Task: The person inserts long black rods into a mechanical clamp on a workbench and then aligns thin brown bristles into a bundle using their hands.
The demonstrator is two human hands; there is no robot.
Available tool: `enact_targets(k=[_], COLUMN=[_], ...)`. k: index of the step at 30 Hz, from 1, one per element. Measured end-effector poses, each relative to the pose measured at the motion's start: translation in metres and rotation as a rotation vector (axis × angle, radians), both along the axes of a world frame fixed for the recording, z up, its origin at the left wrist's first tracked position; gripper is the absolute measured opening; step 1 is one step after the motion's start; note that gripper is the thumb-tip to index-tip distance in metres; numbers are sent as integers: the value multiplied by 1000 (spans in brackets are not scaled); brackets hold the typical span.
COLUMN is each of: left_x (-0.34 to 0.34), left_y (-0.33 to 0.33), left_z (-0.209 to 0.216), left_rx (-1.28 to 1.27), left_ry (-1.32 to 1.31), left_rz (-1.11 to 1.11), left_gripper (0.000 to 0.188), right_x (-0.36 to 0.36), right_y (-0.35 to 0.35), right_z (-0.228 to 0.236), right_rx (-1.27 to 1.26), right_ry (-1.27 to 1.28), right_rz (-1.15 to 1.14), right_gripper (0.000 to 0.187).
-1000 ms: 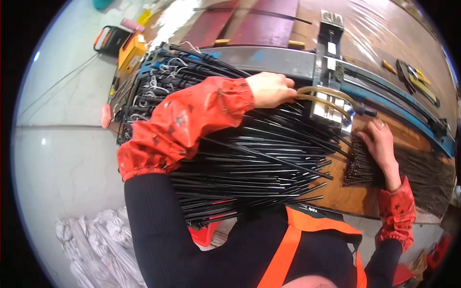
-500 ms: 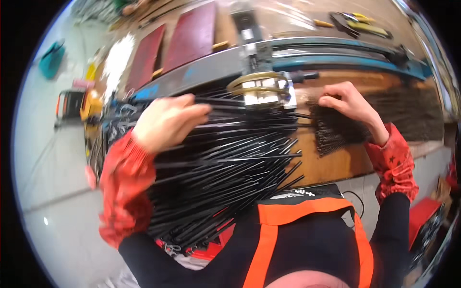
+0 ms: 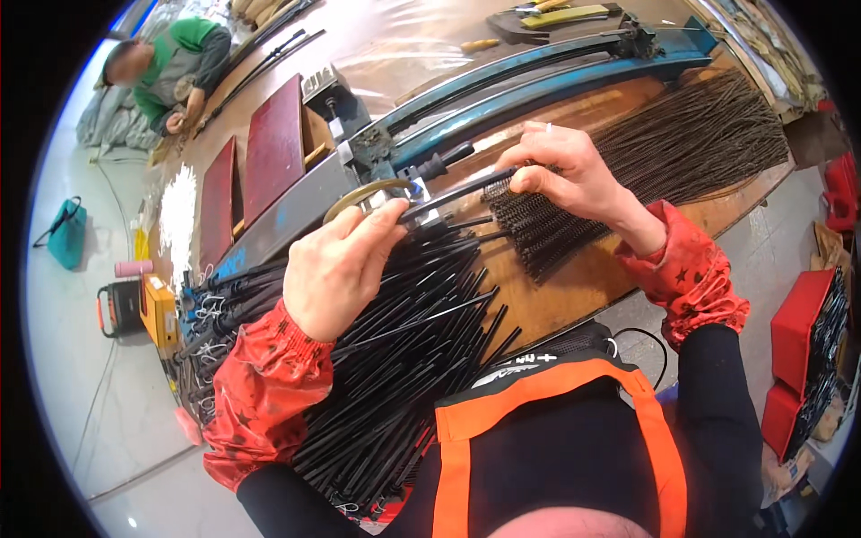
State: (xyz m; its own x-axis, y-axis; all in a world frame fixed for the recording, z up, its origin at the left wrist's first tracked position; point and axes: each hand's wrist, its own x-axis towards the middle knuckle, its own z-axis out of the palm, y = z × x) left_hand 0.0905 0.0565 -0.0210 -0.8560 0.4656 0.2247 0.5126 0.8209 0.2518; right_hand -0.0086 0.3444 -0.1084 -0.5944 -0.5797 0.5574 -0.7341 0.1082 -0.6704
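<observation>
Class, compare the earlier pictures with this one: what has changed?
The left hand and right hand have drawn closer together; a black rod, not seen between them earlier, now spans them. The view has turned, bringing a co-worker into it. The pile of rods and dark coiled strands remain on the bench.

left hand (image 3: 333, 272) hides part of the black rod (image 3: 460, 192)

Across the brown wooden worktop (image 3: 529, 309) we go: black rods (image 3: 421, 336) fan out in a thick heap at near left, and right of them sprawls a bundle of dark twisted strands (image 3: 691, 134)! Behind runs a blue metal rail (image 3: 538, 109), yellow-handled tools (image 3: 565, 16) beyond it, dark red boards (image 3: 275, 143) off to the left.
</observation>
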Motion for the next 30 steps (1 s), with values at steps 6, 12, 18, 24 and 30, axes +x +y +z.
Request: enact_targets(k=[6,12,18,24,30], left_x=[-7,-32,-82,-104,-97], left_y=[13,37,40,59,46], left_z=[0,15,21,-7,1], left_rx=[-91,-160,-142,-148,-150], left_ry=[-38,65,141,117,91], left_rz=[-29,-65,-53,-170,-103], left_gripper=[31,31,26,36,38], right_x=[0,-18,-90,-75,-97], right_y=[3,8,120,99,124], right_z=[1,5,-43,-17,-41], right_rx=[20,-96,31,42,127], right_ry=[409,584,390,326,132], right_rz=[-138,-189,-575,-420,-715], right_gripper=[37,51,34,35,22])
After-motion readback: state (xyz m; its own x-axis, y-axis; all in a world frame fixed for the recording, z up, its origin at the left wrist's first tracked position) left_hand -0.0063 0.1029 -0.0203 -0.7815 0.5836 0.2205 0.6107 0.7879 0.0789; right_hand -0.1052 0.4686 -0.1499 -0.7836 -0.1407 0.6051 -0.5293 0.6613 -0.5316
